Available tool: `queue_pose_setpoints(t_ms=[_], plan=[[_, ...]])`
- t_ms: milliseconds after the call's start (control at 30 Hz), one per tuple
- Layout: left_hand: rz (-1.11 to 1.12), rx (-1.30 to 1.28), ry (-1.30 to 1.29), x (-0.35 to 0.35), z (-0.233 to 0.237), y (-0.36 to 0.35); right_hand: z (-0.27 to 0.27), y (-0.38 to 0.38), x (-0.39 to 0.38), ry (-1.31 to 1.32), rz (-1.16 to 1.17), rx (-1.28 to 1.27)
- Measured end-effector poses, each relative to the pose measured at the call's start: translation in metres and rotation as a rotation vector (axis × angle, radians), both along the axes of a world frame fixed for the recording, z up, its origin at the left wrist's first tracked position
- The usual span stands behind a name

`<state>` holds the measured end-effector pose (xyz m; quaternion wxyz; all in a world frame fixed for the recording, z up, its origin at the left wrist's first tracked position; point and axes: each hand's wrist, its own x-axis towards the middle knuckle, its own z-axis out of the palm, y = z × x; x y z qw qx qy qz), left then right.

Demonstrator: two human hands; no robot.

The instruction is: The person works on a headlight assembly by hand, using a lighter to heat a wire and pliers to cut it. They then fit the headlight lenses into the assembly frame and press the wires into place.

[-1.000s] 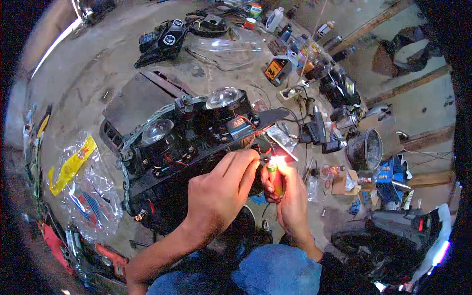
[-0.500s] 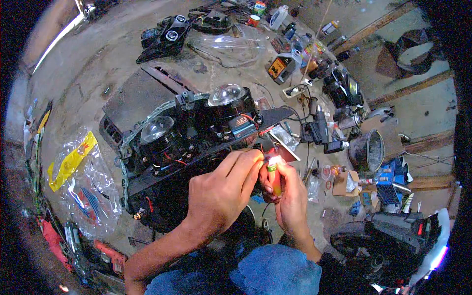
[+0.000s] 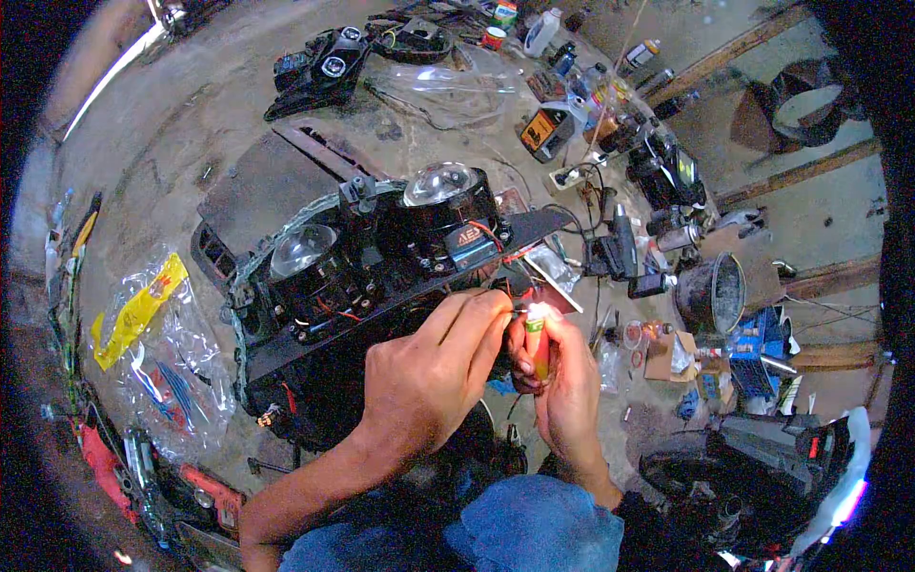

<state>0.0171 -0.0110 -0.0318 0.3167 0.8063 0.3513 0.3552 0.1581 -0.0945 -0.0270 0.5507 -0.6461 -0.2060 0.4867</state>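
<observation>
My right hand [image 3: 564, 381] is wrapped around a yellow and green lighter [image 3: 537, 351], with a bright glow at its top. Close to that glow, my left hand [image 3: 429, 367] is closed in a pinch on a thin dark wire [image 3: 519, 310], its far end lost in the glare. Just beyond both hands lies a black headlight housing [image 3: 353, 334] with two round projector lenses [image 3: 305, 250]. A small box marked AES [image 3: 472, 246] sits against the right lens, and red wires run along the housing.
A clear plastic bag with a yellow strip [image 3: 143, 319] lies at left, above a red tool [image 3: 214, 498]. Bottles and a jug [image 3: 548, 129] crowd the upper right. A black bucket [image 3: 717, 291], a blue crate [image 3: 760, 353] and a tyre [image 3: 681, 458] stand at right.
The lighter and my right hand have shifted very slightly right. My left hand keeps its pinch, and the glow is still at the lighter's top.
</observation>
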Motion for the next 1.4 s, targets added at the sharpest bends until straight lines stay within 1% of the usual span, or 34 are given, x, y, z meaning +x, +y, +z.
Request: queue_pose_setpoints(t_ms=[100, 333, 633, 733, 833, 1033, 1133, 1200, 1267, 1300, 1400], plan=[[-0.002, 0.0, -0.002, 0.0, 0.0, 0.0, -0.001, 0.0, -0.001, 0.023, -0.03, 0.001], [0.008, -0.001, 0.016, 0.0, 0.001, 0.0, -0.001, 0.001, -0.002, 0.004, -0.018, 0.024], [0.016, 0.011, 0.011, 0.001, 0.0, -0.001, 0.0, 0.002, -0.004, 0.011, -0.083, 0.001], [0.014, 0.016, 0.006, 0.001, 0.0, -0.001, 0.0, 0.0, 0.0, 0.042, -0.033, 0.019], [0.008, 0.022, 0.013, 0.0, 0.0, 0.0, -0.007, -0.001, 0.0, 0.07, -0.08, 0.022], [-0.01, 0.004, 0.039, 0.0, 0.001, 0.0, 0.002, -0.002, 0.003, 0.039, -0.06, -0.016], [-0.016, 0.009, 0.05, -0.002, 0.002, 0.0, 0.014, -0.007, 0.009, -0.259, -0.076, 0.059], [-0.022, 0.017, 0.063, -0.003, 0.003, -0.001, 0.013, -0.006, 0.012, -0.688, -0.044, 0.144], [-0.029, 0.021, 0.074, -0.003, 0.002, -0.002, 0.032, -0.004, 0.021, -0.92, 0.152, 0.048], [-0.035, 0.025, 0.079, -0.003, 0.003, -0.002, 0.03, 0.001, 0.025, -1.084, 0.199, 0.144], [-0.03, 0.05, 0.072, -0.003, 0.002, -0.001, 0.032, 0.008, 0.038, -1.191, 0.362, 0.179]])
